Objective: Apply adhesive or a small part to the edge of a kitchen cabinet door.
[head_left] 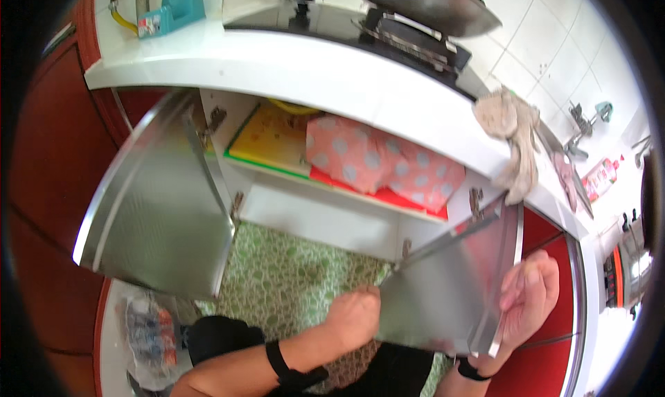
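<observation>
Curls the left hand (355, 319) into a loose fist at the left edge of the right cabinet door (435, 299), near 6 o'clock; sets the right hand (532, 294), fingers bent, at the opposite edge, toward 4 o'clock. Cannot tell, at either edge, a firm clamp from a mere touch. Has that door between both hands, at 4 to 5 o'clock, swung open: a flat panel, silvery grey, softly shiny, with a brighter metallic rim beside the right hand and a faint reddish sheen near the top. Wears a black band (276, 361) on each wrist. Faces a similar left door (159, 203), also open, at 9 o'clock, and a green-patterned surface (298, 269) toward 7. Looks, past the centre, at a pink polka-dot cloth (374, 155) and a flat yellow item (270, 139) side by side on the upper shelf. Sees beyond these a white counter (298, 61), a black hob (294, 26) at 12, a dark pan (433, 8) at 1 and a pale glove (516, 137) over the counter's edge at 2 to 3.
</observation>
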Demonstrator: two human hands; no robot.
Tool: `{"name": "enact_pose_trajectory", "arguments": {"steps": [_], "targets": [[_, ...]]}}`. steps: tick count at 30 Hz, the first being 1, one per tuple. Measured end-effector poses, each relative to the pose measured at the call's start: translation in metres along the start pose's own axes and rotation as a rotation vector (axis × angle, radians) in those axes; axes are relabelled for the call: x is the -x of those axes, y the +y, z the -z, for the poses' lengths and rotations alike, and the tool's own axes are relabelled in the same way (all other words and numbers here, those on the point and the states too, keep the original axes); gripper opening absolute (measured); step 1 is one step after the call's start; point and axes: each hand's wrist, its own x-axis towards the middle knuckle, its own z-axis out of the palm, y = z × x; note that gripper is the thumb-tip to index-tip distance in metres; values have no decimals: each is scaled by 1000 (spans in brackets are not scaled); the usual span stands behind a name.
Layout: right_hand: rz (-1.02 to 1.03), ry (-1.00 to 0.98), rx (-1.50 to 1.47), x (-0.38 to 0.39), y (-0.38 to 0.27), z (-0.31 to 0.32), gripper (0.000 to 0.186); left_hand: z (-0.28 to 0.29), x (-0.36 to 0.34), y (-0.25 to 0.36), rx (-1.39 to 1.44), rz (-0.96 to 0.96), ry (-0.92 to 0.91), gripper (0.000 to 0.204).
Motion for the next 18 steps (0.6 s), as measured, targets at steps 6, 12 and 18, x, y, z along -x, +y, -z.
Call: {"name": "enact_pose_trajectory", "arguments": {"steps": [6,12,18], "targets": [[11,-93,-84,-1,12,6,25,-12,-29,-18,-19,24,-156,32],[8,-189,75,-3,-2,-8,14,-13,-43,-3,180,132,-222,30],[43,-171,285,-5,-6,-29,16,-12,-61,-24,239,233,-385,31]]}}
